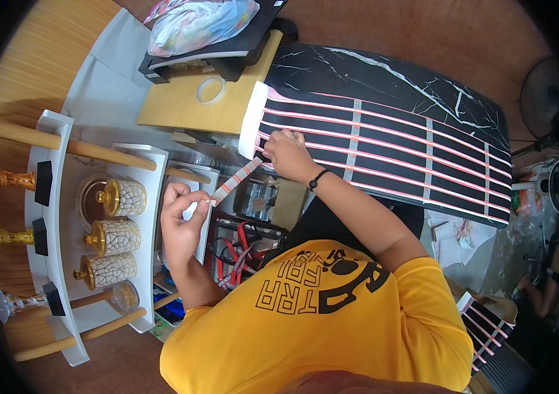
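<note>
My left hand (184, 213) is closed in a pinch on the lower end of a short flat striped strip (239, 180), orange, white and grey. That strip slants up toward the white end piece (253, 118) of a black marble-patterned tabletop (384, 82). Long pink-and-white strips (391, 141) run side by side along the tabletop, crossed by grey tape bands (354, 138). My right hand (286, 154), with a dark bracelet on its wrist, rests at the tabletop's left end by the white piece. Its fingers are curled together over the strip ends, and what they grip is hidden.
A yellow-brown table (181, 108) carries a tape roll (211, 90) and a black machine with a plastic bag (204, 26) on top. White shelves (63, 197) at left hold gold-lidded jars (115, 238). Red straps (233, 256) lie below; a fan (558, 187) stands far right.
</note>
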A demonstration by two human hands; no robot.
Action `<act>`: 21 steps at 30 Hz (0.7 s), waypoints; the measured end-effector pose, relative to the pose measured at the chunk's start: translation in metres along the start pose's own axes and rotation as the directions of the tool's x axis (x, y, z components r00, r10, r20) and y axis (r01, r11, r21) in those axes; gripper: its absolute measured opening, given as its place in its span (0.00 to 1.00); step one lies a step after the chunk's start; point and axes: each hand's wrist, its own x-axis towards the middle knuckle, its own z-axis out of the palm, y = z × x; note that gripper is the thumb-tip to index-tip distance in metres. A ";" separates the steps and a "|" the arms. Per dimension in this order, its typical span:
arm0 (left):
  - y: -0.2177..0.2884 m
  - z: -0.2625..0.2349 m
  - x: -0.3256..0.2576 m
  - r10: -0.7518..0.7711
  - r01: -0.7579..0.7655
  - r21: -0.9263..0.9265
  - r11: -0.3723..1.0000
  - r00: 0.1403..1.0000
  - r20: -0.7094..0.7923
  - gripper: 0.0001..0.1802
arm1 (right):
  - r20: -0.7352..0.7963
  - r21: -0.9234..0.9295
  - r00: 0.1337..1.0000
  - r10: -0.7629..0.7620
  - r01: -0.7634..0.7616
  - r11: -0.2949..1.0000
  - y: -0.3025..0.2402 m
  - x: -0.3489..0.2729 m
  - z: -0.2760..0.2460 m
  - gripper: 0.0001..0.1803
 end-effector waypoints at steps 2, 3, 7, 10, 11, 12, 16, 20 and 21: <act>0.003 -0.002 -0.002 -0.003 0.003 0.017 1.000 1.000 0.006 0.06 | -0.007 -0.023 1.000 -0.016 0.015 1.000 -0.001 -0.001 0.000 0.08; 0.004 -0.003 -0.003 -0.011 0.010 0.033 0.999 1.000 0.013 0.06 | -0.011 -0.045 1.000 -0.022 0.022 0.999 -0.002 -0.001 -0.001 0.08; 0.006 -0.005 -0.007 -0.024 0.022 0.084 0.996 0.999 0.029 0.06 | -0.019 -0.054 1.000 -0.019 0.017 0.998 -0.004 -0.002 0.000 0.09; 0.007 -0.013 -0.013 -0.016 0.016 0.000 1.000 1.000 0.008 0.05 | -0.041 -0.102 0.999 -0.031 0.026 0.994 -0.004 -0.002 0.002 0.09; 0.007 -0.017 -0.015 0.006 -0.006 -0.049 0.999 1.000 0.008 0.05 | -0.041 -0.130 0.999 -0.030 0.024 0.991 -0.004 -0.002 0.002 0.09; 0.007 -0.022 -0.019 -0.012 0.012 -0.035 0.999 1.000 -0.003 0.05 | -0.049 -0.156 0.998 -0.039 0.031 0.987 -0.004 -0.002 0.003 0.09; -0.009 -0.038 -0.029 -0.104 0.102 0.095 0.990 0.995 0.014 0.05 | -0.052 -0.155 0.998 -0.046 0.038 0.987 -0.005 -0.003 0.002 0.09; -0.077 -0.028 -0.029 -0.159 0.144 0.348 0.926 0.987 0.015 0.11 | -0.030 -0.015 1.000 -0.008 0.008 1.000 -0.007 -0.009 -0.001 0.10; -0.101 -0.023 -0.027 -0.342 0.321 0.342 0.883 0.940 0.002 0.13 | -0.067 0.053 0.998 -0.015 0.019 0.998 -0.007 -0.010 -0.002 0.10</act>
